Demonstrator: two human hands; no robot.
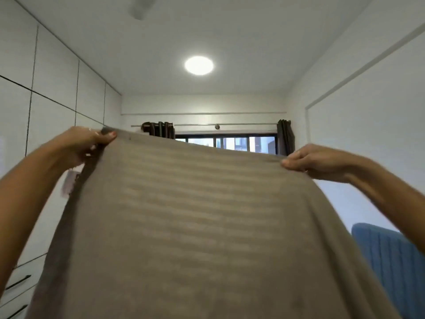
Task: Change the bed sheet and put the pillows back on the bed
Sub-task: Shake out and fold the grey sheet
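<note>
While both arms are raised, the notes run near to far.
Sheet: taupe striped fabric bed sheet hangs from its top edge, spread wide and high in front of the camera, likely to shake it open before laying it.
Left hand: left hand pinches the sheet's upper left corner, thumb over bunched fabric.
Right hand: right hand grips the upper right edge, fingers curled over it.
Bed, pillows: hidden behind the sheet.
Right side: blue ribbed padded chair back.
Left side: white panelled wardrobe.
Far wall: dark-framed window, dark brown curtains pushed aside.
Ceiling: round lit lamp.
</note>
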